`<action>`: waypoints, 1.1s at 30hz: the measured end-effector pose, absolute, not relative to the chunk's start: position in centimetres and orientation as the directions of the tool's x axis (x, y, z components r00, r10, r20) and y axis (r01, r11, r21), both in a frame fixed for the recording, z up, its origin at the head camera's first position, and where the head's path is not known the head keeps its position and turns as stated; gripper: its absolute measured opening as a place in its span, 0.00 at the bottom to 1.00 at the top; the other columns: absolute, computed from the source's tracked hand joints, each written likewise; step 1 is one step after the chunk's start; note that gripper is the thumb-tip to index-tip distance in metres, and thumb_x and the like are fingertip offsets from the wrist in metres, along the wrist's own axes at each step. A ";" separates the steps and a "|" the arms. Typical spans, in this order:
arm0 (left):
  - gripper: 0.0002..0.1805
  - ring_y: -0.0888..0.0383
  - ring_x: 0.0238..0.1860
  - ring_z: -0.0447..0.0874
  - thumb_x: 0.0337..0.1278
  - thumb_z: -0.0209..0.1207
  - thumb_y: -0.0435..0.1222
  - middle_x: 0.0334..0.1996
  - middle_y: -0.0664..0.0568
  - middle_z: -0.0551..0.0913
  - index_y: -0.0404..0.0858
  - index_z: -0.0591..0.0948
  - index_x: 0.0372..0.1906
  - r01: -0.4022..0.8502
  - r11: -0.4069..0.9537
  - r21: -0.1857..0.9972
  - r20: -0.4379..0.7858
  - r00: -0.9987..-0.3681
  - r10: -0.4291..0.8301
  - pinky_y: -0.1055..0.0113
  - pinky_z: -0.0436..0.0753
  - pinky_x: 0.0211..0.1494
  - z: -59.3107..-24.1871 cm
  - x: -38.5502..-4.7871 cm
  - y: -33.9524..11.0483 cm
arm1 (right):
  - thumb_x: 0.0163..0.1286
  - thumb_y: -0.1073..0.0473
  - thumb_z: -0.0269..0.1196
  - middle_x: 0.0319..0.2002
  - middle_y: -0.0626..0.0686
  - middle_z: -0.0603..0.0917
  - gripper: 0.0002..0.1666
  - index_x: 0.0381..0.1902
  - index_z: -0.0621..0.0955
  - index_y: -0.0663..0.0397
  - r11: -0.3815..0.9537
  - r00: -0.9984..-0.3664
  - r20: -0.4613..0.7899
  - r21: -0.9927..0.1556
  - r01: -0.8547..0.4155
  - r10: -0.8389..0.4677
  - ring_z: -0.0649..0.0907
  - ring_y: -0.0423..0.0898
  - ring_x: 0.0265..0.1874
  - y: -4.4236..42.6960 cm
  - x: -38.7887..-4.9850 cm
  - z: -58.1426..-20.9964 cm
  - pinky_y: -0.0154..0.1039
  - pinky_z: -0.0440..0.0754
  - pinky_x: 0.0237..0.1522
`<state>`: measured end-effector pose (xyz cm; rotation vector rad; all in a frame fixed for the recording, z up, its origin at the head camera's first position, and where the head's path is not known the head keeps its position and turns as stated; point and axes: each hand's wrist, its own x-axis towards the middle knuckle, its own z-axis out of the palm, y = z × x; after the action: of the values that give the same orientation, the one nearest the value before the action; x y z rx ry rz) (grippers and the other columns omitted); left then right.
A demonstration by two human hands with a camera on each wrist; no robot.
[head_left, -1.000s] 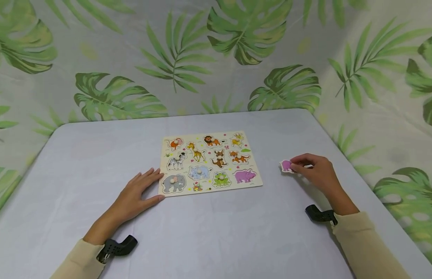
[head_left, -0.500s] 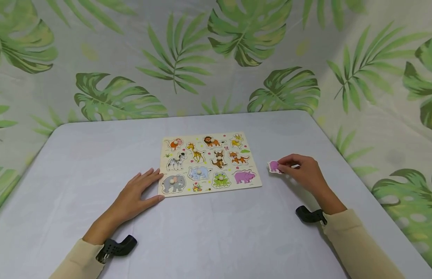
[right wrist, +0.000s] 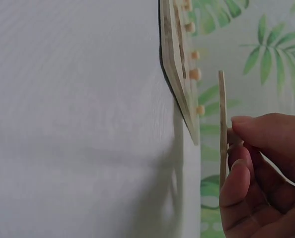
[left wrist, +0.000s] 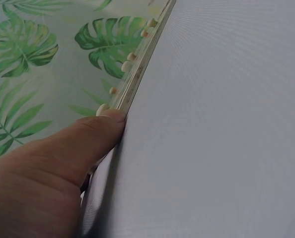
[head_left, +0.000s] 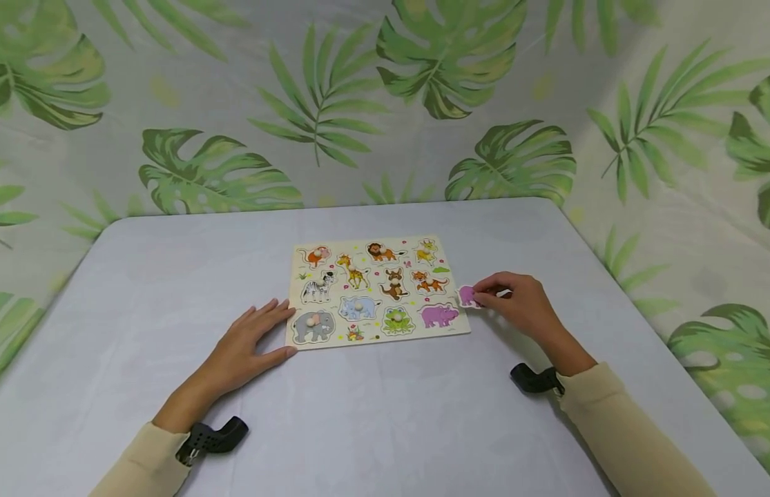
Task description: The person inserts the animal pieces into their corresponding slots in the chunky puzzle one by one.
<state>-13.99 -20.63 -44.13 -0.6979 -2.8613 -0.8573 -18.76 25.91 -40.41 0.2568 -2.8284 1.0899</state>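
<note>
A wooden animal puzzle board (head_left: 364, 335) lies flat on the table, its animal pieces fitted with small round knobs. At the lower right of the board, a purple hippo picture (head_left: 438, 315) shows without a knob. My right hand (head_left: 515, 301) pinches the purple hippo puzzle piece (head_left: 467, 297) just above the board's right edge; in the right wrist view thumb and fingers hold the knob of the upright-looking piece (right wrist: 223, 114), apart from the board. My left hand (head_left: 244, 350) rests with fingers spread at the board's left edge, the thumb (left wrist: 95, 136) touching its corner.
A white cloth covers the table (head_left: 372, 414). Behind and to the right hangs a leaf-patterned cloth (head_left: 353, 103). A black wrist camera (head_left: 219, 436) sits on the left wrist, another black wrist camera (head_left: 534, 378) on the right.
My right hand has carried the hippo puzzle piece leftward, from well right of the board to over its right edge. The left hand has stayed at the board's left edge.
</note>
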 end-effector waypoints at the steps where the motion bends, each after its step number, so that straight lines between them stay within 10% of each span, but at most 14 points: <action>1: 0.38 0.47 0.73 0.55 0.55 0.64 0.54 0.71 0.49 0.65 0.42 0.70 0.68 0.444 0.740 0.505 0.197 -0.894 0.402 0.49 0.48 0.76 -44.1 -14.0 -20.6 | 0.62 0.56 0.69 0.39 0.51 0.86 0.10 0.41 0.86 0.52 0.728 -0.981 0.149 -0.658 -0.195 -0.127 0.80 0.47 0.39 25.8 -18.8 -40.4 0.41 0.82 0.41; 33: 0.38 0.46 0.73 0.56 0.54 0.65 0.53 0.70 0.48 0.66 0.41 0.71 0.68 0.437 0.747 0.501 0.199 -0.898 0.392 0.48 0.49 0.75 -44.0 -13.9 -20.4 | 0.60 0.57 0.70 0.31 0.45 0.84 0.05 0.36 0.87 0.46 0.705 -0.960 0.072 -0.664 -0.249 -0.271 0.80 0.45 0.33 21.7 -19.1 -40.6 0.39 0.82 0.39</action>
<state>-13.89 -20.41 -43.96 -0.6792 -2.8604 -0.8512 -19.06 21.67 -40.62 0.4473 -2.9297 1.1333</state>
